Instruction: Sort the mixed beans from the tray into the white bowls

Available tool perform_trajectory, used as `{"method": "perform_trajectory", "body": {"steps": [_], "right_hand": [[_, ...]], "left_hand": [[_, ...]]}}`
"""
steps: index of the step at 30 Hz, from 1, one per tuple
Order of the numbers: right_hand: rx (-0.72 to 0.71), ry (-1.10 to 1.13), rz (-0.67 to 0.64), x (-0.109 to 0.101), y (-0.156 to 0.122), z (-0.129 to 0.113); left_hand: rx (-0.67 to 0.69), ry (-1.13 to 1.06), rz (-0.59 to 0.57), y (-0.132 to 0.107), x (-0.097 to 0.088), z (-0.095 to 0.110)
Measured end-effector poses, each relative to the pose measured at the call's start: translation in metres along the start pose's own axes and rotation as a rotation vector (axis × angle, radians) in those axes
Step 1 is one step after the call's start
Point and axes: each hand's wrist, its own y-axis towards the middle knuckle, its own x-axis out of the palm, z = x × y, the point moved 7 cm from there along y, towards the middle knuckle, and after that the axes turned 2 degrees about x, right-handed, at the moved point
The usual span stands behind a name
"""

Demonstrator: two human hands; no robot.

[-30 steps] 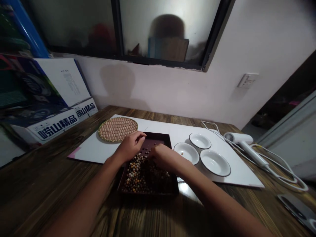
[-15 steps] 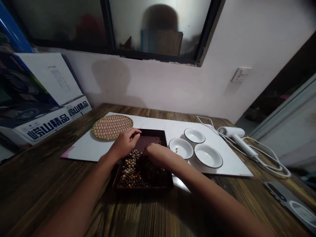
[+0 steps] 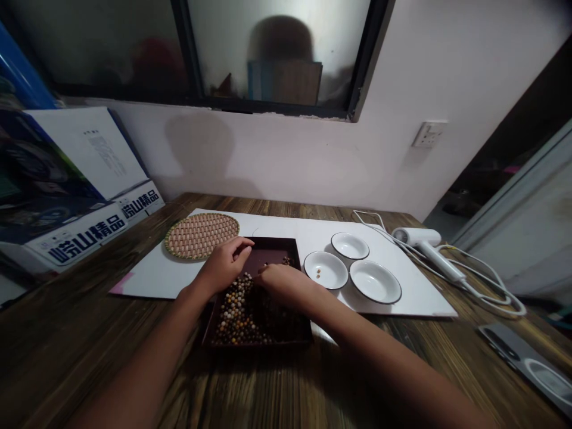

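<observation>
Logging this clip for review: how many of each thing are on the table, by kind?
White bowls: 3
Woven mat: 1
Tray: 1
Hair dryer: 1
Phone: 1
Total: 7
Beads: too many to count, not included

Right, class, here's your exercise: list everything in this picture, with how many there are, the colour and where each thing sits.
wooden table: 1, dark brown, under everything
board: 1, white, on the table
woven round mat: 1, tan, on the board's left
tray: 1, dark brown, at the board's front edge
beads: many, cream to brown, in the tray
bowls: 3, white with dark rims, right of the tray
tan beads: a few, in the bowl nearest the tray
hair dryer: 1, white, right of the board
phone: 1, dark grey, front right of the table
boxes: several, white and blue, behind the table's left end
wall socket: 1, white, on the wall
window: 1, black frame, above the table
left hand: 1, over the tray's back left corner
right hand: 1, over the beads in the tray
</observation>
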Motion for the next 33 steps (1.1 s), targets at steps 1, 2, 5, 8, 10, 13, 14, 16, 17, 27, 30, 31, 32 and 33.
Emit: {"method": "perform_trajectory", "body": {"steps": [1, 2, 5, 8, 10, 13, 14, 16, 17, 27, 30, 31, 32, 33], "right_hand": [[-0.005, 0.006, 0.006, 0.0, 0.0, 0.0], [-0.011, 0.012, 0.011, 0.0, 0.0, -0.001], [-0.041, 0.015, 0.021, 0.001, 0.002, -0.001], [-0.063, -0.014, 0.016, 0.005, 0.003, -0.001], [-0.074, -0.025, 0.012, 0.007, 0.004, 0.0], [-0.103, -0.024, 0.018, 0.009, 0.006, 0.001], [-0.109, -0.023, 0.019, 0.01, 0.006, 0.001], [-0.112, -0.016, 0.017, 0.01, 0.006, 0.002], [-0.111, -0.008, 0.014, 0.009, 0.007, 0.002], [-0.189, -0.03, -0.008, 0.007, 0.008, 0.001], [-0.216, -0.027, -0.01, 0.01, 0.009, 0.002], [-0.228, -0.028, -0.015, 0.011, 0.01, 0.002], [-0.238, -0.03, -0.021, 0.012, 0.01, 0.002], [-0.246, -0.03, -0.026, 0.013, 0.011, 0.002]], "left_hand": [[0.002, -0.001, -0.002, 0.0, 0.0, 0.0], [0.004, -0.001, -0.003, 0.0, 0.0, 0.001], [0.004, -0.001, -0.008, 0.0, 0.001, 0.0], [0.011, -0.004, -0.006, 0.001, 0.001, 0.0], [0.019, -0.004, -0.002, 0.001, 0.0, 0.0], [0.021, 0.006, -0.003, 0.001, 0.001, 0.0], [0.021, 0.011, -0.005, 0.001, 0.001, -0.001], [0.018, 0.019, -0.007, 0.001, 0.001, -0.001], [0.015, 0.022, -0.008, 0.001, 0.001, 0.0], [0.005, 0.03, -0.021, 0.001, 0.001, 0.001], [0.011, 0.039, -0.025, 0.001, 0.0, 0.003], [0.012, 0.039, -0.025, 0.001, 0.0, 0.003], [0.014, 0.038, -0.026, 0.001, 0.0, 0.003], [0.017, 0.036, -0.028, 0.001, 0.0, 0.004]]}}
